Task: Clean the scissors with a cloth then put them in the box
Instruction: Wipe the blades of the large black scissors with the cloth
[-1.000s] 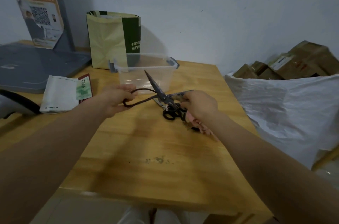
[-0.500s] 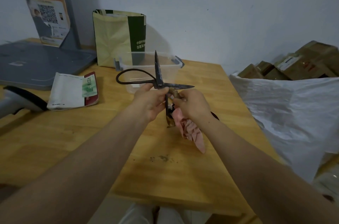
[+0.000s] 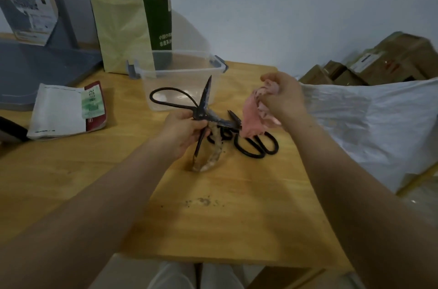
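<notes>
My left hand (image 3: 183,131) grips a pair of old dark iron scissors (image 3: 201,108) near the pivot, blades spread wide, one tip pointing up and the loop handle out to the left. My right hand (image 3: 283,97) holds a bunched pink cloth (image 3: 252,115) raised to the right of the blades, clear of them. A second pair of black-handled scissors (image 3: 254,144) lies on the wooden table (image 3: 213,217) below the cloth. A clear plastic box (image 3: 180,75) with grey clips stands open just beyond the scissors. A pale cloth-wrapped object (image 3: 212,153) lies under my left hand.
A yellow-green paper bag (image 3: 129,28) stands behind the box. A white and red packet (image 3: 66,111) lies at the left. A grey slab (image 3: 35,68) is at the far left. A white sack (image 3: 369,127) and cardboard cartons (image 3: 379,61) crowd the table's right side.
My right hand has lifted the pink cloth off the scissors, up and to the right. My left hand keeps its grip on the scissors. The black-handled pair on the table is now uncovered.
</notes>
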The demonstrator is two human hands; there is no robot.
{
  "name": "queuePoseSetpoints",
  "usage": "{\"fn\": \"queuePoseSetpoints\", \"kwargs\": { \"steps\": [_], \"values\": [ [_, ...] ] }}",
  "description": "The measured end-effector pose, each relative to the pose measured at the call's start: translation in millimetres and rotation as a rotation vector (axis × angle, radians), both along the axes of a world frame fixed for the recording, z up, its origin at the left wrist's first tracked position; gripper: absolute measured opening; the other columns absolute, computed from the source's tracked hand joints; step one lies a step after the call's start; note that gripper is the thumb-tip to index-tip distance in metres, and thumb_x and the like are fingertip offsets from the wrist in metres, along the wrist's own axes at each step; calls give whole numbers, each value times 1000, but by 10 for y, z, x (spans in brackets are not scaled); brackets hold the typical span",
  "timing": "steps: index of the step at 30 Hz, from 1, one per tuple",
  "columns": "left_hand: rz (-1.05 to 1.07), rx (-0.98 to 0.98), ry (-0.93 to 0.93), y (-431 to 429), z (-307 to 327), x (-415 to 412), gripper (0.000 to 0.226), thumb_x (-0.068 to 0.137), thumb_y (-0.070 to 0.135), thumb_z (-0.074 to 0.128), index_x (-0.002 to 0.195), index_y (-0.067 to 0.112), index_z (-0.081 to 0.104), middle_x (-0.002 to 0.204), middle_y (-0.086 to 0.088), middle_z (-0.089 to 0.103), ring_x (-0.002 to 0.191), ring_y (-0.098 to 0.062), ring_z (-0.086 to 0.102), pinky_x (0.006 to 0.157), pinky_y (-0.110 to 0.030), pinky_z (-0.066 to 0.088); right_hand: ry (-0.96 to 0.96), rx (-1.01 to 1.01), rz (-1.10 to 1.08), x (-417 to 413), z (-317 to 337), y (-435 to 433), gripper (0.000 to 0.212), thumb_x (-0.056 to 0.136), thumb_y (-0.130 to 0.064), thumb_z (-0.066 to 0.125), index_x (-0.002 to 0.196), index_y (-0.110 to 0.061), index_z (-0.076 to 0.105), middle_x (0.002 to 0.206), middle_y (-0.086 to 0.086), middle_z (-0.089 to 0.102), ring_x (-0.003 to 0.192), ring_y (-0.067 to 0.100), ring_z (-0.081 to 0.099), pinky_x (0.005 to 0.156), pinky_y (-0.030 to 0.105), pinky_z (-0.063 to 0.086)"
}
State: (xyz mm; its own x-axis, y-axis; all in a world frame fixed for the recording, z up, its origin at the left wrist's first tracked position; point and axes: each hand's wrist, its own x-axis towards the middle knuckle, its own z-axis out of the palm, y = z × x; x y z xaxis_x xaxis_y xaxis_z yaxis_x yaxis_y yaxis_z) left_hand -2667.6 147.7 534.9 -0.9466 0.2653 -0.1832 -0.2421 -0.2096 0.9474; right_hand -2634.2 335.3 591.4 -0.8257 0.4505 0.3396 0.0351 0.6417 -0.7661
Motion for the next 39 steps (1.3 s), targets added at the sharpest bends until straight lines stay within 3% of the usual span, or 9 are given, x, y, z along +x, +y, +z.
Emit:
{"fn": "queuePoseSetpoints", "kwargs": {
  "steps": [2,5,8,12,15,22,27,34,39],
  "values": [
    [-24,-33,23,59,-78,-25,19,88,-12,52,99,1,61,89,-11,63,75,-18,63,71,-25,56,30,89,3,-89,-189,-26,30,88,1,52,112,-10,67,119,9,62,108,19,58,80,20,45],
    [-21,-72,65,160,-172,-96,18,87,-11,54,97,1,63,91,-12,65,75,-19,63,69,-24,56,55,37,82,-181,-461,-157,23,90,-6,56,104,-16,71,116,6,61,106,13,55,86,24,45],
    [-6,-91,104,238,-246,-172,18,87,-8,57,96,4,66,92,-12,68,80,-21,65,74,-28,55,95,22,122,-258,-620,-253,22,92,-14,56,106,-22,71,112,2,64,103,8,56,82,20,42],
    [41,-95,162,324,-308,-202,20,86,-6,58,93,10,69,93,-10,71,90,-24,67,85,-33,54,74,-216,124,-314,-665,-305,16,95,-15,51,99,-20,66,86,-17,61,84,5,60,74,30,52],
    [57,-60,192,357,-358,-215,22,86,-6,58,95,11,69,89,-7,71,88,-21,66,83,-30,55,31,-402,166,-282,-714,-325,12,96,-18,52,92,-19,63,82,-16,62,77,-1,62,74,30,56],
    [39,4,208,352,-408,-296,24,86,-5,59,92,15,71,82,0,72,82,-14,66,74,-22,54,4,-678,261,-328,-737,-201,27,93,-18,57,120,-21,62,111,4,64,84,14,61,45,10,43],
    [30,17,243,342,-405,-306,22,86,-5,60,95,12,70,84,-2,73,81,-14,67,76,-22,55,48,-668,419,-333,-798,-225,9,87,-3,63,90,-7,70,63,-5,68,54,2,62,43,10,42],
    [-10,-16,295,334,-432,-313,20,86,-2,60,101,7,70,98,-12,72,94,-24,68,84,-30,55,56,-626,462,-372,-886,-193,19,75,2,74,87,-11,66,82,7,69,78,17,68,71,25,57],
    [-47,20,313,307,-434,-294,25,84,-5,61,106,4,68,101,-14,72,97,-26,68,86,-35,54,55,-505,435,-393,-932,-202,53,72,-3,79,119,-17,59,108,5,68,99,15,66,84,27,56]
  ]
}}
